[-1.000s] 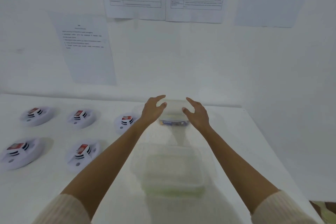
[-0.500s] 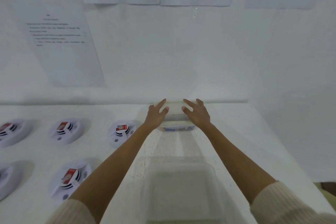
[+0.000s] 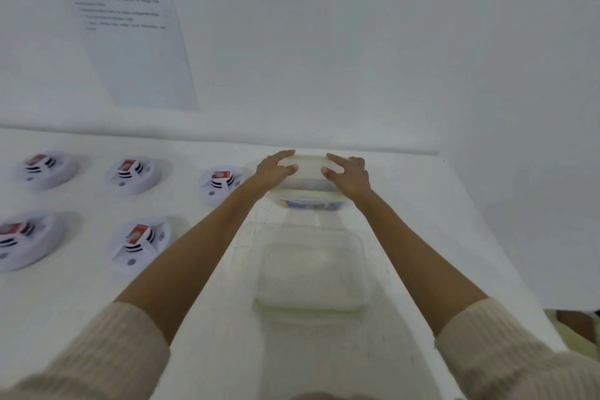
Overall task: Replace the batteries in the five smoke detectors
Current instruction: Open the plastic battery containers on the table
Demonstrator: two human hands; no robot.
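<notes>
Two ribbed cream knit sleeves (image 3: 97,351) fill the bottom corners, mostly cut off and blurry, with bare forearms stretched straight out over the white table (image 3: 211,351). Between them sits a clear plastic tub (image 3: 311,269), a rounded rectangle, so smeared I can't tell if anything's inside. Off to the left are all five smoke detectors (image 3: 138,242), round white pucks, each with a red-labelled block in the middle, two in the near row and three behind. The near-left one is clipped by the frame edge. Further out, the left hand (image 3: 274,169) and right hand (image 3: 350,173) are on the pale lid (image 3: 308,169) of a second tub (image 3: 310,203), one at each end, fingers spread and bent over its edges with thumbs pinching in from the near side. Something blue shows through that tub's wall, can't make out what. Printed sheets (image 3: 130,35) hang on the wall behind, text unreadable.
</notes>
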